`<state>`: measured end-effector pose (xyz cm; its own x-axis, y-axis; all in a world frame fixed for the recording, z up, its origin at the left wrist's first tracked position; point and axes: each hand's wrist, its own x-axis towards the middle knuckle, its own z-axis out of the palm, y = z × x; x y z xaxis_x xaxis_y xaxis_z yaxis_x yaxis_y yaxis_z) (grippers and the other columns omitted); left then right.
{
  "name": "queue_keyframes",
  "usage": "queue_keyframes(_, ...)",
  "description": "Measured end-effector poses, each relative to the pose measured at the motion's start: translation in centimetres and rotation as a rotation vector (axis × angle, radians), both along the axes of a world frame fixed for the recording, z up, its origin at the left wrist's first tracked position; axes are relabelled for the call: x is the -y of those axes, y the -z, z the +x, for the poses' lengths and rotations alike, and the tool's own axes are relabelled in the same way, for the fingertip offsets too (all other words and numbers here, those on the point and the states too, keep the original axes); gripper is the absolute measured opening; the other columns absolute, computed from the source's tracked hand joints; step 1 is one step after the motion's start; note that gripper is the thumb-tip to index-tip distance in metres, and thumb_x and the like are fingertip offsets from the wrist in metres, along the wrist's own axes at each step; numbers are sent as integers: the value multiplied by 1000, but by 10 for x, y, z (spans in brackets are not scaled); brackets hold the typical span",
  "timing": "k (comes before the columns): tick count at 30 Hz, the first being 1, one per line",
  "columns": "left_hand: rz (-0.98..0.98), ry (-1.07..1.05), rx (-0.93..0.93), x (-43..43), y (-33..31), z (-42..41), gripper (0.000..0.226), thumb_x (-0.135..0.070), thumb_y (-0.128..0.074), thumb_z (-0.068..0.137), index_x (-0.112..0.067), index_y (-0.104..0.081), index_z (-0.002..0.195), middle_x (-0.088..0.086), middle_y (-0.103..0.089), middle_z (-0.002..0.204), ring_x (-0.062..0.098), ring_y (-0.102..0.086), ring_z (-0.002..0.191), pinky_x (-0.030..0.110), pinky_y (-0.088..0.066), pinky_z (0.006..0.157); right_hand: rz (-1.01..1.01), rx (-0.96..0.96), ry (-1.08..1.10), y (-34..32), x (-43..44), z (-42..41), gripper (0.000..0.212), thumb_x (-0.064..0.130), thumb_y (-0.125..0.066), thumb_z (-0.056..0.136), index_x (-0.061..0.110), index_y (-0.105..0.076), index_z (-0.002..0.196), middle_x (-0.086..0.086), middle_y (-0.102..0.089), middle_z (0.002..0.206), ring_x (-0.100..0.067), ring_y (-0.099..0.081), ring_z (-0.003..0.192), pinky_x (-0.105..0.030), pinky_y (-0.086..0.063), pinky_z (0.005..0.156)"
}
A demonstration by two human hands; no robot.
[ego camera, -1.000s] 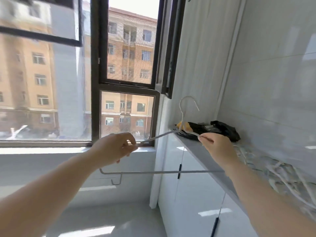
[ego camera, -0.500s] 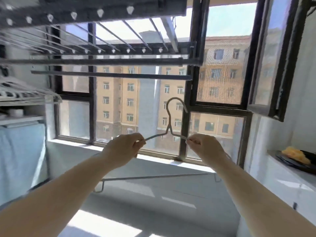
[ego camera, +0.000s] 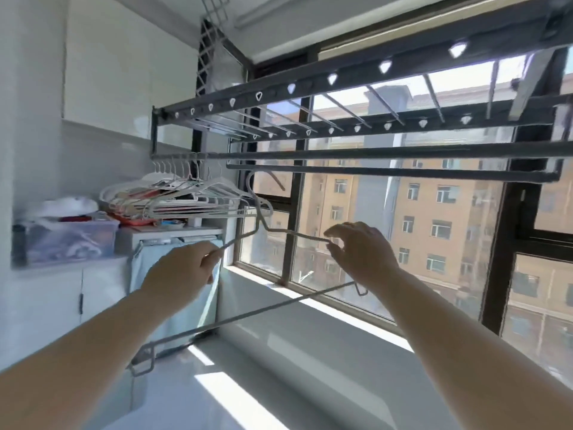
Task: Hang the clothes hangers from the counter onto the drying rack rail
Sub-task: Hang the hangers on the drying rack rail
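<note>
Hanger (ego camera: 248, 316) up at the drying rack, hook just under the rail (ego camera: 403, 174)

Both hands hold the grey wire frame by its shoulders. The left hand (ego camera: 183, 268) is clenched round the left shoulder and the right hand (ego camera: 366, 252) pinches the right one between thumb and fingertips. The frame is tilted, left end lower. I cannot tell whether the hook is over the bar. It sits close to the bar's left end, so a release before it is seated could let it slide off there and drop toward the sill (ego camera: 341, 318). The bunch of white hangers (ego camera: 198, 193) on the neighbouring bar is just beside the hook, and a sideways swing could snag them. The light right-hand pinch likely gives little control over twisting.
</note>
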<state>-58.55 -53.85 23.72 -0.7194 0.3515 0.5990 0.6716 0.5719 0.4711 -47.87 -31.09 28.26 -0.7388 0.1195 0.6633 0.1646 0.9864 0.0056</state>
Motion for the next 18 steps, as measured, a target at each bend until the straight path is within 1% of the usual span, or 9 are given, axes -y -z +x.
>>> queue_keyframes(2, 27, -44, 5, 9, -5, -25, 20, -22, -40, 95, -14, -58, 91, -4, -58, 60, 13, -48, 42, 24, -40, 47, 67, -41, 3, -12, 4, -28, 31, 22, -43, 94, 21, -53, 124, 2, -54, 131, -17, -41, 124, -28, -26, 102)
queue_keyframes(4, 41, -93, -17, 12, -11, -53, 21, -22, -40, 95, -12, -58, 98, -4, -58, 60, 12, -49, 41, 23, -38, 49, 167, -70, 36, -26, 4, -59, 32, 18, -43, 94, 20, -51, 124, 2, -53, 130, -18, -40, 124, -31, -25, 103)
queue_keyframes(6, 44, -146, -39, 11, -17, -82, 22, -22, -39, 95, -11, -58, 99, -4, -57, 60, 9, -47, 42, 24, -36, 53, 280, -83, 77, -41, 0, -91, 35, 13, -42, 94, 20, -47, 127, 1, -51, 132, -19, -39, 125, -32, -25, 105)
queue_keyframes(9, 34, -196, -47, 2, -27, -126, 24, -20, -39, 95, -5, -58, 94, -3, -56, 59, 9, -46, 45, 25, -35, 53, 378, -104, 138, -60, -8, -134, 41, 12, -39, 93, 18, -38, 134, -2, -36, 143, -22, -25, 135, -36, -15, 112)
queue_keyframes(12, 52, -188, -16, -13, -38, -163, 22, -17, -39, 95, -5, -58, 95, 1, -57, 60, 11, -47, 42, 22, -33, 44, 457, -142, 195, -77, -15, -168, 45, 11, -39, 92, 16, -34, 136, -6, -26, 148, -25, -15, 139, -42, -5, 114)
queue_keyframes(15, 69, -198, -27, -27, -49, -194, 26, -19, -38, 96, -12, -55, 78, 3, -60, 61, 12, -49, 39, 20, -30, 42, 501, -160, 215, -93, -22, -194, 44, 10, -36, 92, 15, -32, 136, -8, -22, 149, -27, -13, 139, -45, -1, 114)
queue_keyframes(18, 94, -189, -5, -39, -55, -219, 30, -18, -38, 96, -19, -49, 67, 2, -58, 59, 11, -48, 38, 20, -30, 41, 534, -171, 259, -106, -28, -213, 44, 12, -35, 92, 14, -30, 136, -9, -24, 148, -28, -20, 137, -47, -5, 114)
